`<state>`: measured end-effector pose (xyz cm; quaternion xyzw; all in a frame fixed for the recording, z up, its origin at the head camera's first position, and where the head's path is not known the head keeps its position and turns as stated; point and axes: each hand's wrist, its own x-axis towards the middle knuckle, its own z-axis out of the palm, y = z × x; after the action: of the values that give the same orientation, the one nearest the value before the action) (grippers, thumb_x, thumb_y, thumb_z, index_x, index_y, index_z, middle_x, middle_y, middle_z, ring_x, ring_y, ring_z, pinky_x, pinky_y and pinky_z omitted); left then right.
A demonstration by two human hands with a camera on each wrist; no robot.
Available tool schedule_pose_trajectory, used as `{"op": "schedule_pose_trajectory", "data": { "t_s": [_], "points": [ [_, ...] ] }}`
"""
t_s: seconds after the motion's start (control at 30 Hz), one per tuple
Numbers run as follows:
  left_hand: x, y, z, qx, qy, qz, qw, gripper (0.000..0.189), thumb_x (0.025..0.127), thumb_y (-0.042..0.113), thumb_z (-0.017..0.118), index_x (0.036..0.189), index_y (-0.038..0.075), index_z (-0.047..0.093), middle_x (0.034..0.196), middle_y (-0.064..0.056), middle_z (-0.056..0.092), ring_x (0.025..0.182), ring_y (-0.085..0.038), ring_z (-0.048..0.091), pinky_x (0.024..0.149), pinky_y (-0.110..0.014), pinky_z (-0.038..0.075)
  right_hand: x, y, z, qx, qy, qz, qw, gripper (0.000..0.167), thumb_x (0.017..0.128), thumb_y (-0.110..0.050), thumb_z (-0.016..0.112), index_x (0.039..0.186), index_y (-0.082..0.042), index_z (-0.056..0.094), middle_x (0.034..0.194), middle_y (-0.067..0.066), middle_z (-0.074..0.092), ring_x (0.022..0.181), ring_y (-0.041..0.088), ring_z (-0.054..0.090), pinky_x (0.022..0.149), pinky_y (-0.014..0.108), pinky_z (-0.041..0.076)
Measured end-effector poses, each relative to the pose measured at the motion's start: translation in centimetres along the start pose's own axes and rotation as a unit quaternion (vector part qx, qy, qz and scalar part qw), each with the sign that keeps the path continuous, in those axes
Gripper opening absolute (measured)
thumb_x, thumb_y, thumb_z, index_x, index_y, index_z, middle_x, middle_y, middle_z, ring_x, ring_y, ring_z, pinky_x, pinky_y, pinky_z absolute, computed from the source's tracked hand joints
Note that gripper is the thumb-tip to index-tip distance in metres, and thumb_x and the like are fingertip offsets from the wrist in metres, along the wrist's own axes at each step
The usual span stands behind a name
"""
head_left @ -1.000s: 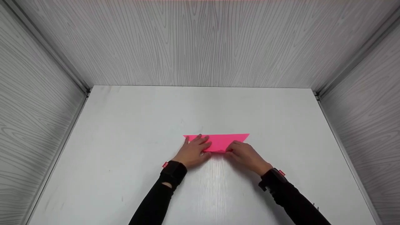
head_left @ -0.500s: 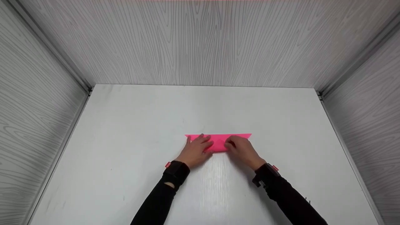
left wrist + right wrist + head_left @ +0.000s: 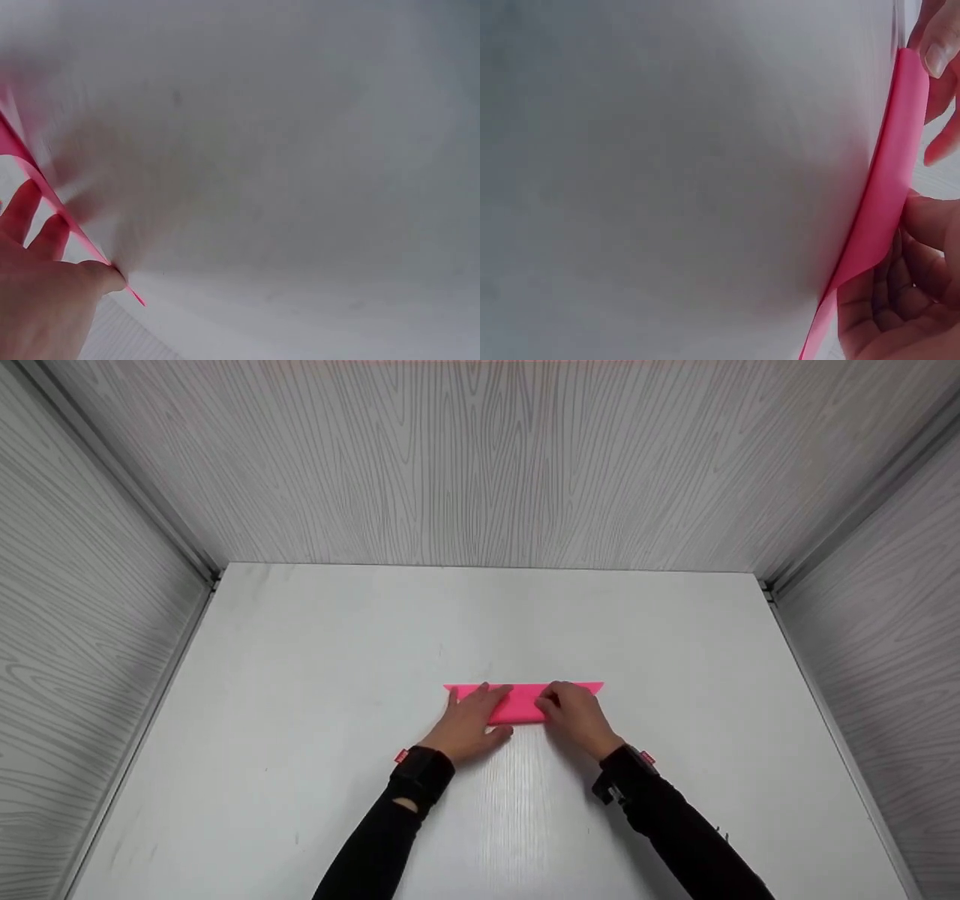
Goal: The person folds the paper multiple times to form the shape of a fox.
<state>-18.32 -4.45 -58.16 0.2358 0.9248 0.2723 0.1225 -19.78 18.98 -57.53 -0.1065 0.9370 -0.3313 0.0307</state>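
Note:
A folded sheet of bright pink paper (image 3: 521, 706) lies on the table, a long strip with a pointed corner at either end of its far edge. My left hand (image 3: 466, 727) rests on its left part, fingers spread and straight, thumb by the near edge. Toward the right end, my right hand (image 3: 579, 721) has its fingers curled and pinches the paper's folded layer. In the right wrist view, the thumb of the right hand (image 3: 915, 277) touches the edge of the pink paper (image 3: 889, 165). The left wrist view shows the left fingers along the paper (image 3: 64, 214).
The white table (image 3: 330, 645) spreads around the paper on all sides. Grey wood-grain panels stand at the back (image 3: 480, 465), the left (image 3: 90, 607) and the right (image 3: 877, 622). Both wrists wear black bands.
My right hand has moved from the paper's near edge up and slightly left over it, and a near layer now lies folded across the strip. The left hand stays on the left part.

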Motion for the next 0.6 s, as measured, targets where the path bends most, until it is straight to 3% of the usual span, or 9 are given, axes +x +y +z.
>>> {"op": "schedule_pose_trajectory", "data": {
  "t_s": [0.23, 0.6],
  "points": [
    [0.1, -0.3, 0.0, 0.031, -0.004, 0.040, 0.9987, 0.065, 0.100, 0.045, 0.059, 0.159, 0.022, 0.043, 0.162, -0.005, 0.042, 0.154, -0.030, 0.028, 0.118, -0.072, 0.015, 0.5, -0.3, 0.2, -0.010, -0.001, 0.034, 0.9994, 0.011, 0.097, -0.014, 0.072, 0.098, -0.003, 0.073, 0.081, 0.003, 0.065, 0.078, 0.020, 0.058, 0.076, 0.037, 0.052],
    [0.1, -0.2, 0.0, 0.027, -0.015, 0.032, 0.9990, 0.064, 0.099, 0.049, 0.059, 0.158, 0.025, 0.047, 0.163, -0.005, 0.040, 0.156, -0.029, 0.025, 0.119, -0.072, 0.011, 1.3, -0.3, 0.2, -0.021, 0.000, 0.044, 0.9988, 0.012, 0.097, -0.013, 0.070, 0.097, -0.001, 0.074, 0.083, 0.006, 0.067, 0.080, 0.022, 0.059, 0.075, 0.037, 0.051]
  ]
}}
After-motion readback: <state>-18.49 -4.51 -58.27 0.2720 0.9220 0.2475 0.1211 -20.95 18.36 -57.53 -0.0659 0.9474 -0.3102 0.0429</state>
